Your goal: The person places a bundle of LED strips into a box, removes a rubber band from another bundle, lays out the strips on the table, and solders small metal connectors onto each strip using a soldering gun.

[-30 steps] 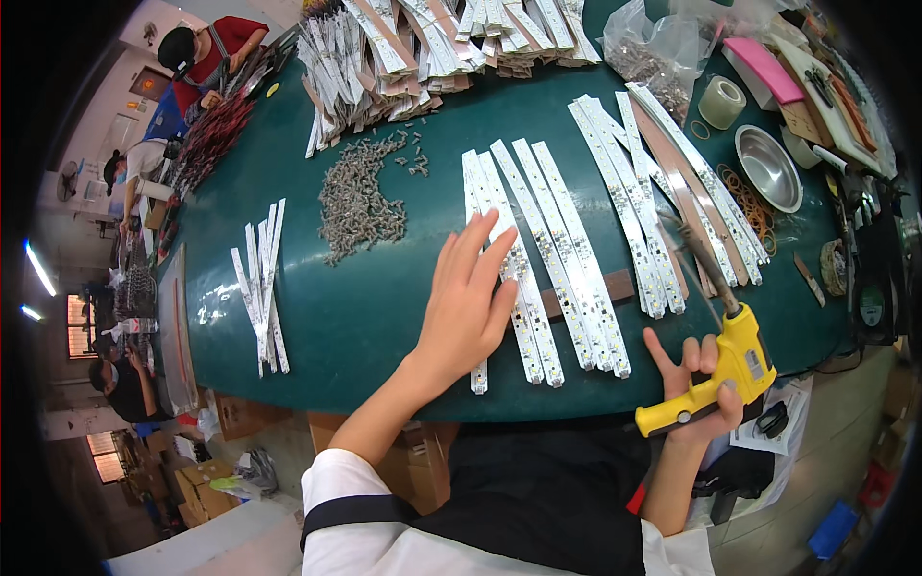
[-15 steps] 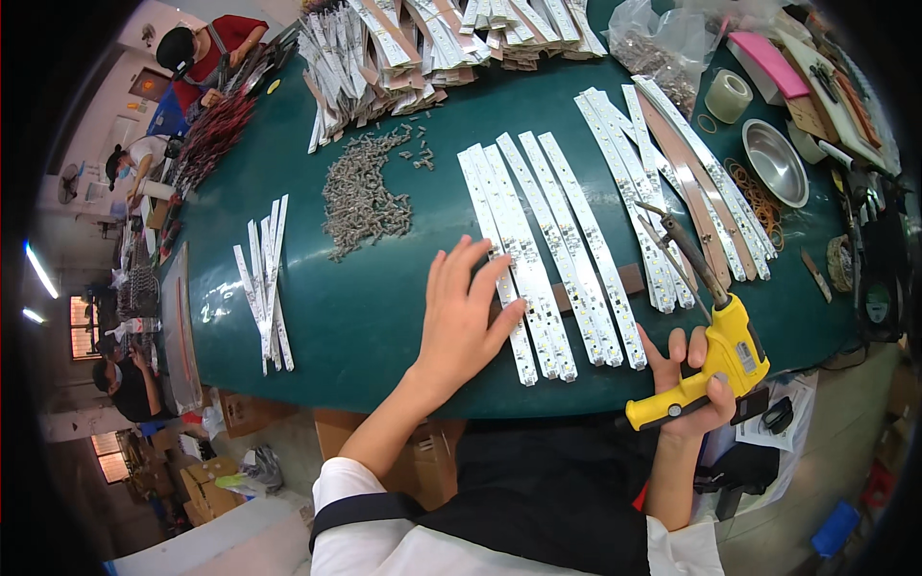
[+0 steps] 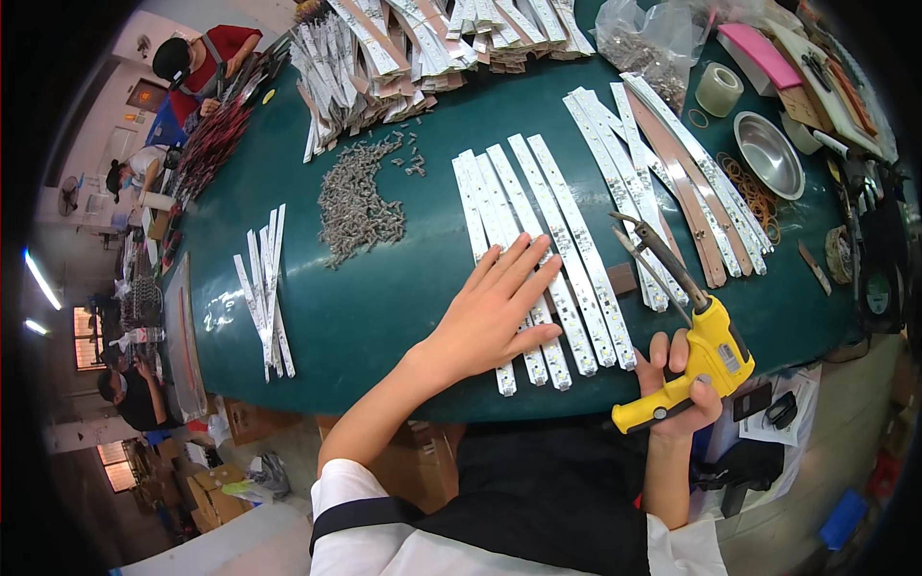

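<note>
My left hand (image 3: pixel 495 312) and right hand (image 3: pixel 679 384) are bare: no gloves, rings or watch visible. Both forearms are uncovered. I wear a white short-sleeved top; the left sleeve (image 3: pixel 360 504) carries a dark band near its hem. A black apron (image 3: pixel 538 490) covers my front.

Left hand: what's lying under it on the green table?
The left hand lies flat across a row of white LED strips on the green table. The strips show above the fingers and below the palm; the stretch beneath the hand is covered.
</note>
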The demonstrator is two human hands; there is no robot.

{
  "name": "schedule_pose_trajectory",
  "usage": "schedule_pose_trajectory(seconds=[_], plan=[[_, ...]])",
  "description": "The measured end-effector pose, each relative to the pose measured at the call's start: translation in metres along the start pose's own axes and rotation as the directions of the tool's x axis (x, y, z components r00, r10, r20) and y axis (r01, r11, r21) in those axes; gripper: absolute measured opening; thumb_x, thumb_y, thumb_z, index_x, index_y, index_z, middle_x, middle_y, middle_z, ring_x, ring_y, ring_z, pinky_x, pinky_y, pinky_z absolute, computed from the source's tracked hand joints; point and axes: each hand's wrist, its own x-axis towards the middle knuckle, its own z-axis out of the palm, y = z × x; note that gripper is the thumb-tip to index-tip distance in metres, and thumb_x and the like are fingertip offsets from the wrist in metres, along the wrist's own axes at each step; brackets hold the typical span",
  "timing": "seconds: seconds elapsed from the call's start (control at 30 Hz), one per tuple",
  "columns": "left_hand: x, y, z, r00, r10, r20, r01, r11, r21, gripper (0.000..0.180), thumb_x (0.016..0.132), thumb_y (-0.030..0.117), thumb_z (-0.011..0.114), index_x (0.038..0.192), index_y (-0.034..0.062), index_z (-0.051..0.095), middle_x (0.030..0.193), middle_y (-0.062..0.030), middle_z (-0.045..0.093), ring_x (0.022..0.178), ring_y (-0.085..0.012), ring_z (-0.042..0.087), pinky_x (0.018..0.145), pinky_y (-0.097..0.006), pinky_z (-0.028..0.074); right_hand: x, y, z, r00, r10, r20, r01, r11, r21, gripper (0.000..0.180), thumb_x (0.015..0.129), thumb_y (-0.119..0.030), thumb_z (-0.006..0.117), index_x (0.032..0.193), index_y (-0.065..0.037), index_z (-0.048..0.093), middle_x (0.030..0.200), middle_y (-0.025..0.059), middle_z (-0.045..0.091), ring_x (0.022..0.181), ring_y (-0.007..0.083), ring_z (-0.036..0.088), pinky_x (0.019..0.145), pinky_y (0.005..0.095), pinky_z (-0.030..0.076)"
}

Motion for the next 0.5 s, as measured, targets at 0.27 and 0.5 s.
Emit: schedule_pose_trajectory(seconds=[0.27,0.5], plan=[[0.026,-0.003,0.001,0.994,0.048,-0.099,-0.050,0.999,-0.014,0.069,0.088,0.043,0.055,0.145,0.0093,0.032,0.153,-0.0137,0.024,0.142,-0.0342,0.021,0.113,-0.051,0.019,-0.001,0.005,0.007,1.000,-0.003,-0.006,0.003,0.998,-0.066,0.064,0.075,-0.016,0.060,0.133,-0.006,0.034,0.090,0.0071,0.044,0.090,0.0222,0.045,0.094,0.0544,0.039],[0.026,0.001,0.014,0.982,0.185,-0.033,-0.185,0.983,-0.018,0.071,0.091,0.048,0.049,0.144,0.0053,0.031,0.152,-0.0149,0.025,0.141,-0.0312,0.023,0.113,-0.048,0.020,-0.002,0.000,0.012,1.000,-0.014,0.026,0.017,0.994,-0.104,0.064,0.075,-0.016,0.059,0.133,-0.004,0.034,0.088,0.0066,0.043,0.089,0.0221,0.046,0.103,0.0637,0.029]])
